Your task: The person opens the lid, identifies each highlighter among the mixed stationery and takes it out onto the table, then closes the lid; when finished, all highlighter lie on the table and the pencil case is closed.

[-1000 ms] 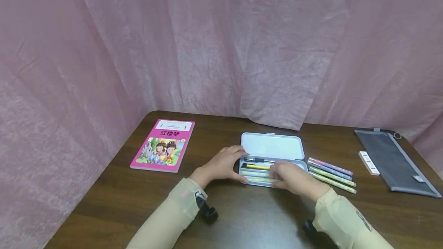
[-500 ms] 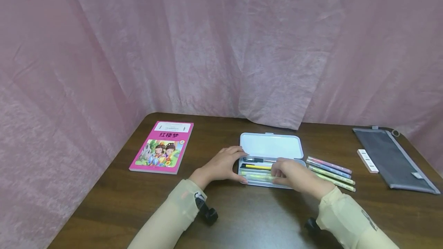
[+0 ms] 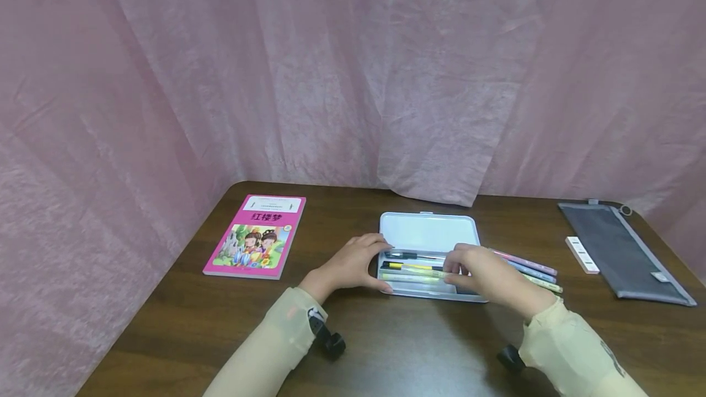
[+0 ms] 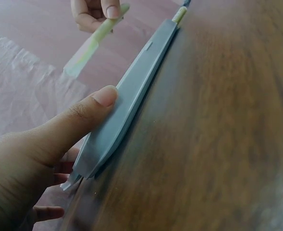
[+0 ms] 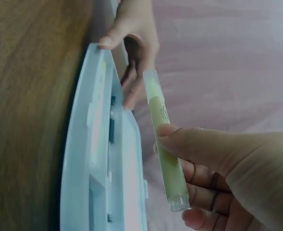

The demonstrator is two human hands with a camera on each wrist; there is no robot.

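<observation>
Brown wooden tabletop (image 3: 397, 348), pink curtain (image 3: 331, 78) behind, pen case (image 3: 427, 230)

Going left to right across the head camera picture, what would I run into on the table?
Pink book, left hand, open pencil case, loose pens, small white block, gray pouch.

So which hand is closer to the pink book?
Left. The left hand holds the open case by its left end, right of the book; the right hand is farther right, pinching a yellow-green marker.
</observation>
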